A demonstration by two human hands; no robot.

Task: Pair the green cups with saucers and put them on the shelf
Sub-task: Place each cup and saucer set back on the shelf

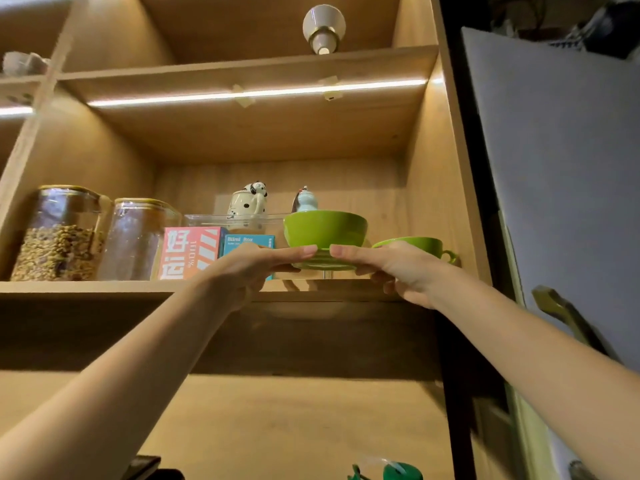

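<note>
A green cup (pixel 325 229) rests on a green saucer (pixel 322 264), held just above the front edge of the wooden shelf (pixel 104 286). My left hand (pixel 249 268) grips the saucer's left rim and my right hand (pixel 391 268) grips its right rim, fingertips almost meeting in front of the cup. A second green cup (pixel 420 247) with its handle pointing right stands on the shelf behind my right hand; whatever is under it is hidden.
On the same shelf stand two glass jars (pixel 59 233), a pink box (pixel 188 252), a blue box (pixel 247 244), a clear tray with a spotted mug (pixel 247 204) and a small figurine (pixel 304 199). A grey door (pixel 561 168) stands to the right.
</note>
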